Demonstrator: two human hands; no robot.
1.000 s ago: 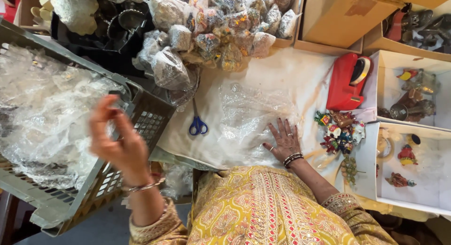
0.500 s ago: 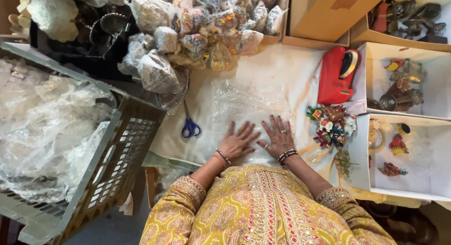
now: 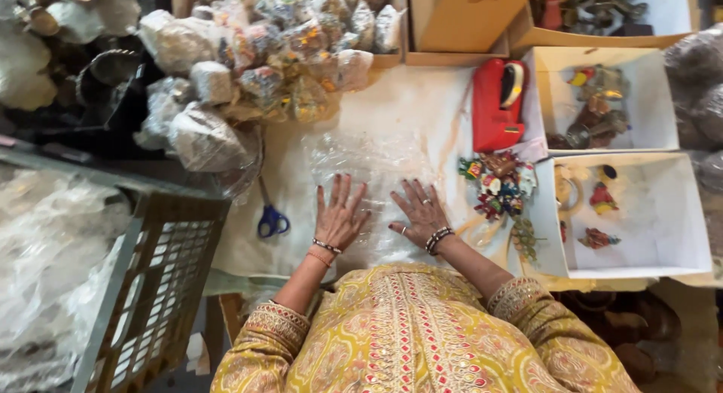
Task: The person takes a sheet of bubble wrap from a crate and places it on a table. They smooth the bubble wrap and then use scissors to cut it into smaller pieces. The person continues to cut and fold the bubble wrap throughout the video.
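Note:
A clear plastic sheet [image 3: 369, 163] lies spread on the white cloth-covered table [image 3: 407, 99]. My left hand [image 3: 339, 216] rests flat on its near left part, fingers apart. My right hand [image 3: 420, 212] lies flat beside it on the sheet, fingers spread, a beaded bracelet at the wrist. Neither hand holds anything. Blue-handled scissors [image 3: 271, 216] lie just left of my left hand. A cluster of small colourful ornaments [image 3: 501, 186] sits right of my right hand.
A pile of plastic-wrapped items [image 3: 263, 54] fills the back left. A grey crate [image 3: 162, 280] of clear plastic stands at the left. A red tape dispenser [image 3: 497, 103], white boxes [image 3: 663, 235] with figurines, and cardboard boxes [image 3: 467, 16] are at right and back.
My left hand came down from beside the crate and now lies flat on the plastic sheet next to my right hand. The view shifted slightly.

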